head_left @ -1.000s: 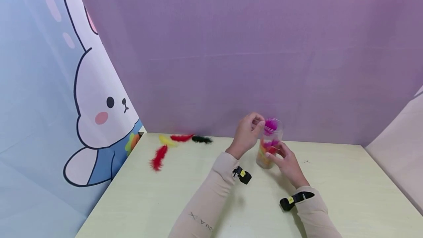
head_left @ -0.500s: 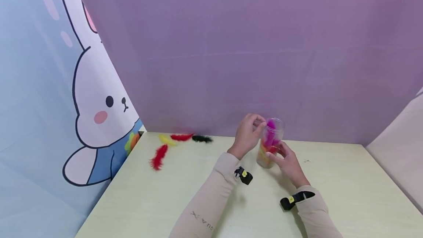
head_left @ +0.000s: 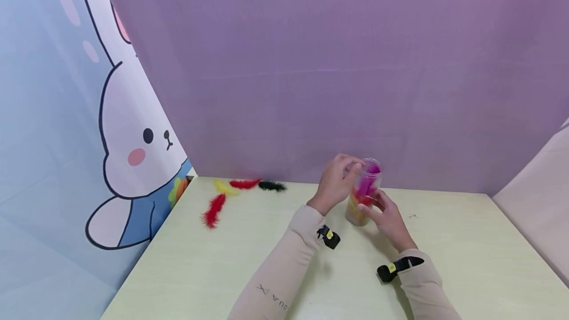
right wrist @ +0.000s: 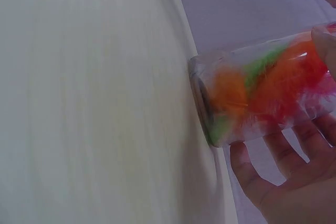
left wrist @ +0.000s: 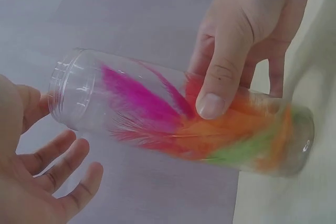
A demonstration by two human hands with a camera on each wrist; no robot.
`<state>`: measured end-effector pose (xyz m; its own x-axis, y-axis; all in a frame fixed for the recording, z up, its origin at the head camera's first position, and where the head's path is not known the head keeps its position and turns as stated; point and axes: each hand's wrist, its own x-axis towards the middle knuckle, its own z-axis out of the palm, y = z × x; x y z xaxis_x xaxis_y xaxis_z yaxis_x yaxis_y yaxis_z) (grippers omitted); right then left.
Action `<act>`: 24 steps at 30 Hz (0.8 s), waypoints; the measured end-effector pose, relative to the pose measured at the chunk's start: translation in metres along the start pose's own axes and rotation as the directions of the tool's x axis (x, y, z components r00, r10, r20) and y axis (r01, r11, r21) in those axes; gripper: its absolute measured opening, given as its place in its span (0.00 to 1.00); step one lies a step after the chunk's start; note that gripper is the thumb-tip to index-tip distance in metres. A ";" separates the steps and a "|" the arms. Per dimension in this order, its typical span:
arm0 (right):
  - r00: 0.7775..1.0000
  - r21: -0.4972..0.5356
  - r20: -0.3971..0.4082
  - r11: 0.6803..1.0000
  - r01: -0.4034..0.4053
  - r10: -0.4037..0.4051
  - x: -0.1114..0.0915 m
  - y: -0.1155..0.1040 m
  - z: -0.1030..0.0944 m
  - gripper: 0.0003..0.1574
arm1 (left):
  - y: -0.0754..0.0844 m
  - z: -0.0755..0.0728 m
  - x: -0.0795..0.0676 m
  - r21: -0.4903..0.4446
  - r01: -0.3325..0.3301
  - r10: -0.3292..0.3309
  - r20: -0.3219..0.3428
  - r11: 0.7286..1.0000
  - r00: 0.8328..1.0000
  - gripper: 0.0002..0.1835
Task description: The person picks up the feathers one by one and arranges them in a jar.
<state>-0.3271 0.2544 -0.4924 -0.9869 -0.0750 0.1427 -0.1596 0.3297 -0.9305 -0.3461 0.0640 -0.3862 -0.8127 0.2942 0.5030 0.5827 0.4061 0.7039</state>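
A clear plastic jar [head_left: 358, 214] with a threaded mouth stands upright near the table's back edge. Orange, red and green feathers [left wrist: 236, 135] are packed in its lower part, and a magenta feather [left wrist: 136, 98] leans above them inside. The right hand [head_left: 389, 219] grips the jar around its middle, thumb on one side and fingers on the other. At the mouth is the left hand [head_left: 338, 181], its loosely bent fingers [left wrist: 63, 156] by the rim, with no feather seen between them. Its thumb and index tip are partly hidden in the left wrist view.
To the left along the back edge lie a yellow feather [head_left: 225, 188], a red feather [head_left: 245, 184] and a black feather [head_left: 272, 186]. Another red feather [head_left: 214, 210] lies nearer the front. A purple cloth [head_left: 284, 88] hangs right behind the table [head_left: 186, 270].
The magenta feather at the mouth has gone lower into the jar. The left hand has shifted slightly right, over the rim. The right hand keeps its grip in place.
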 end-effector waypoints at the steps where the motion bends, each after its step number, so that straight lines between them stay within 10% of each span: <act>1: 1.000 -0.001 0.000 1.000 0.001 -0.001 0.000 0.000 0.000 0.48 | 0.000 0.000 -0.001 0.005 -0.006 0.006 0.003 1.000 1.000 0.15; 14: 1.000 -0.013 -0.013 1.000 -0.013 0.012 -0.002 0.000 0.000 0.48 | -0.018 -0.004 -0.020 -0.056 0.019 -0.025 -0.103 0.998 0.994 0.15; 24: 1.000 -0.010 -0.014 1.000 -0.013 0.013 -0.006 -0.004 -0.001 0.48 | -0.064 -0.021 -0.046 -0.010 0.131 -0.131 -0.120 0.991 0.984 0.10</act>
<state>-0.3203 0.2544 -0.4888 -0.9891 -0.0574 0.1353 -0.1467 0.3402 -0.9288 -0.3458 0.0064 -0.4437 -0.8765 0.1322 0.4629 0.4712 0.4324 0.7688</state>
